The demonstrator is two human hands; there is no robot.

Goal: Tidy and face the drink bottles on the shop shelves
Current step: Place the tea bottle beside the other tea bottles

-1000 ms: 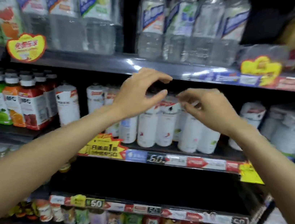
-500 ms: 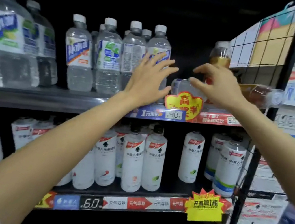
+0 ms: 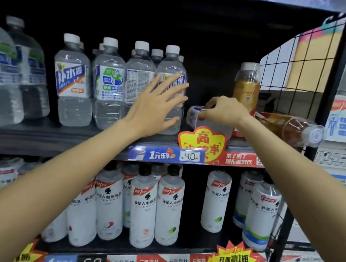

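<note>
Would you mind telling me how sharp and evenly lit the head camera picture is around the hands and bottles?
Head view: the left hand and right hand look fairly sharp; the shelf back behind the clear water bottles is almost black; the wide lens bows the black shelf upright at the right; the toppled amber bottle shows small glare spots; the lower edges soften.

On the upper shelf (image 3: 55, 136) a dark gap opens between the row of clear water bottles (image 3: 110, 82) and the upright amber bottle (image 3: 246, 90) — partly filled by a fallen clear bottle (image 3: 194, 116) lying low. Above it the room is free. A second amber bottle (image 3: 288, 127) lies across the right edge, poking through the wire grid (image 3: 292, 65).
</note>
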